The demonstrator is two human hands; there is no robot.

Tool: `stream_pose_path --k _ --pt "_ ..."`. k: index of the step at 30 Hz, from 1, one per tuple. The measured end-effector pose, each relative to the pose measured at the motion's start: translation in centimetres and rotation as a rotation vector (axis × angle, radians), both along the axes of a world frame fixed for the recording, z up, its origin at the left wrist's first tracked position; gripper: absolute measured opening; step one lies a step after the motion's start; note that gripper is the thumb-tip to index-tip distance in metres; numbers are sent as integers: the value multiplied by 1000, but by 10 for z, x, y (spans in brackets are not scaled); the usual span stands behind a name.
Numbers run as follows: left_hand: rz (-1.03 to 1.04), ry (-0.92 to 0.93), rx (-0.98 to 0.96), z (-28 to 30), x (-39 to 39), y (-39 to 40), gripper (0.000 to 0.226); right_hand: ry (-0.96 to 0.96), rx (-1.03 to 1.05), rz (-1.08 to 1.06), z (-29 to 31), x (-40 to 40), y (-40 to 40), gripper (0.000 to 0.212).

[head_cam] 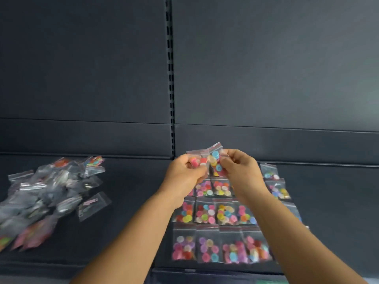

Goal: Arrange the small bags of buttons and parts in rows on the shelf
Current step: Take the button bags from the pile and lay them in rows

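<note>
Two hands up: your left hand (pixel 185 173) and right hand (pixel 239 168) each pinch button bags (pixel 214 158) above the rows (pixel 217 228); loose pile (pixel 47 191) lies left of them.

Facing dark grey back panels (pixel 266 68) of a metal shelving unit, with a slotted upright (pixel 169 78) running down between them. Looking down on a dark shelf (pixel 131 191), its surface catching soft, even light.
</note>
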State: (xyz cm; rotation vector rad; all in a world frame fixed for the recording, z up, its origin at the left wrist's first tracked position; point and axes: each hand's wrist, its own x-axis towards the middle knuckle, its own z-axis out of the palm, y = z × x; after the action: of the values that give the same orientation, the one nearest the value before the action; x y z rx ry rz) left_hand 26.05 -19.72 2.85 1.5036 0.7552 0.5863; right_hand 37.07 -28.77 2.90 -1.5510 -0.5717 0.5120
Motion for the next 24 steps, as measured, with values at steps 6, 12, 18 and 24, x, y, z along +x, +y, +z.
stream_pose_path --k 6,12,18,24 --pt "21 8 -32 -5 67 -50 7 111 14 21 -6 60 -47 15" --pt "48 32 -6 -9 106 -74 7 181 27 52 -7 96 -80 17" --pt "-30 25 24 -9 133 -79 7 189 -15 70 -2 109 -98 11" --pt "-101 22 47 -11 155 -81 6 157 -29 -103 -1 125 -110 12"
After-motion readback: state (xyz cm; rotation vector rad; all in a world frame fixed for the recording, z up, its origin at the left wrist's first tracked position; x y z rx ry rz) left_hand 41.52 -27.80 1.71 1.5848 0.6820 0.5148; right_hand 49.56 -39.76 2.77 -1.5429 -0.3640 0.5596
